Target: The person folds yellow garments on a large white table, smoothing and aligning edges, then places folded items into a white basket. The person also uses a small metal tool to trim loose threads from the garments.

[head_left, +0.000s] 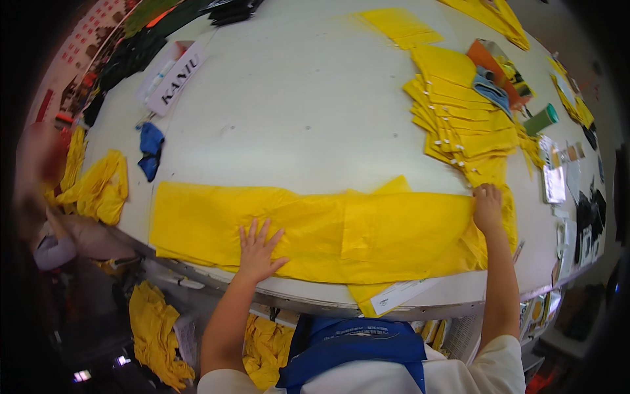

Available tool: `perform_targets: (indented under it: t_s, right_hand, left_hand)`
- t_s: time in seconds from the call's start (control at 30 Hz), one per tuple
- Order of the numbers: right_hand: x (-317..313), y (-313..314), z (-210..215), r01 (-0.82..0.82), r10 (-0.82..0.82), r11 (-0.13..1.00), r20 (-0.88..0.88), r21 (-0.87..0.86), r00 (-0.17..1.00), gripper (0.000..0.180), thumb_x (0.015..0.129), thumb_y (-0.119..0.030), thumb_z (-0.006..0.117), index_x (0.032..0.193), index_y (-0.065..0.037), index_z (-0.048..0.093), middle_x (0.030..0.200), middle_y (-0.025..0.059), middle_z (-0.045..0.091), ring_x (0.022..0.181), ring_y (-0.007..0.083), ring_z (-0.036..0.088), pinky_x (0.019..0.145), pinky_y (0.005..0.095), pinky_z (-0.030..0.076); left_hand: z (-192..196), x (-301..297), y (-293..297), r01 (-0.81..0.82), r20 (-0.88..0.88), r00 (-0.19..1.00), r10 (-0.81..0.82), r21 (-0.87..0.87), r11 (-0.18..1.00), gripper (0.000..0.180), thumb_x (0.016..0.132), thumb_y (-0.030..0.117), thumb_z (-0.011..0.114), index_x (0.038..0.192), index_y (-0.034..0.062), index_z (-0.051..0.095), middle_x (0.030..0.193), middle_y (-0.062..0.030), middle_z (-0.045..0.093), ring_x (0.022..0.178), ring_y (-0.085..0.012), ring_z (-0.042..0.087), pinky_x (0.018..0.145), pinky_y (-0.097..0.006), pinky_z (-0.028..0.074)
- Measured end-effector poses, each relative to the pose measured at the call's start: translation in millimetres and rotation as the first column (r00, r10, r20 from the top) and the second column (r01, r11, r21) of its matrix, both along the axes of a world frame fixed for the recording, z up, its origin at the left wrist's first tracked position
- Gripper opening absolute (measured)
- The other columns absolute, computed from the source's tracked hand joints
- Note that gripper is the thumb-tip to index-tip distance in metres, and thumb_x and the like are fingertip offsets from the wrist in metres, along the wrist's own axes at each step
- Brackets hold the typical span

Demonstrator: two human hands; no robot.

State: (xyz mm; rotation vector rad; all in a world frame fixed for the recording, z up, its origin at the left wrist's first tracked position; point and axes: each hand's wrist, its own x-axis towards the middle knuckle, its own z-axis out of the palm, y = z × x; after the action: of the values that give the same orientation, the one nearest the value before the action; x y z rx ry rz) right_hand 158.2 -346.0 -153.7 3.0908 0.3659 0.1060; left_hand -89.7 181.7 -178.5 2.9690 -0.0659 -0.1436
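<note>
A long yellow garment (pixel 308 226) of thin, slightly shiny cloth lies folded flat along the near edge of the table, with a square pocket-like patch near its middle. My left hand (pixel 259 253) rests flat on its left half, fingers spread. At the garment's right end, my right hand (pixel 487 207) has its fingers curled over the upper edge, pinching the cloth; the fingertips are partly hidden. A white printed paper (pixel 400 295) sticks out from under the lower edge, beside a yellow flap hanging off the table.
Beyond my right hand are a fanned stack of folded yellow pieces (pixel 459 111), an orange box (pixel 499 72) and a green cylinder (pixel 541 120). Blue cloth (pixel 150 150) and a white box (pixel 172 79) lie at left. Another person (pixel 49 197) stands at the far left.
</note>
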Motion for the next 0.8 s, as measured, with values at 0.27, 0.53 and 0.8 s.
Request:
perform_targets:
  t_s: [0.27,0.53,0.8]
  right_hand:
    - [-163.4,246.2,1.4,-0.422,0.52,0.828,-0.223,0.37,0.824,0.07,0.08,-0.043,0.065,0.141,-0.018,0.041,0.154,0.0188,0.017,0.142,0.0452,0.006,0.11,0.0625,0.003]
    - [-165.6,263.1,-8.4,-0.338,0.426,0.887,-0.274,0.315,0.862,0.075,0.08,-0.046,0.065,0.143,-0.015,0.038,0.154,0.0182,0.017,0.142,0.0446,0.004,0.11,0.0613,0.003]
    - [-229.0,329.4,-3.9,-0.495,0.566,0.819,-0.264,0.29,0.781,0.088,0.074,-0.051,0.069,0.143,-0.008,0.034,0.149,0.0194,0.028,0.139,0.0417,0.021,0.11,0.057,0.017]
  left_hand:
    - [-13.4,-14.9,16.5,-0.025,0.016,1.0,0.027,-0.107,0.994,0.062,0.086,0.053,0.054,0.141,0.0268,0.04,0.153,-0.0111,0.024,0.141,-0.0383,0.015,0.111,-0.06,0.005]
    - [-17.0,-70.2,118.5,-0.596,-0.294,-0.147,0.945,-0.736,-0.322,0.082,0.086,0.021,0.07,0.146,0.0051,0.016,0.147,-0.0203,0.026,0.13,-0.0375,0.035,0.104,-0.046,0.036]
    - [-26.1,-104.8,192.6,0.044,-0.56,0.272,0.783,-0.805,-0.591,0.048,0.084,0.002,0.06,0.129,0.0044,0.045,0.12,-0.0104,0.057,0.112,-0.0261,0.054,0.093,-0.043,0.047]
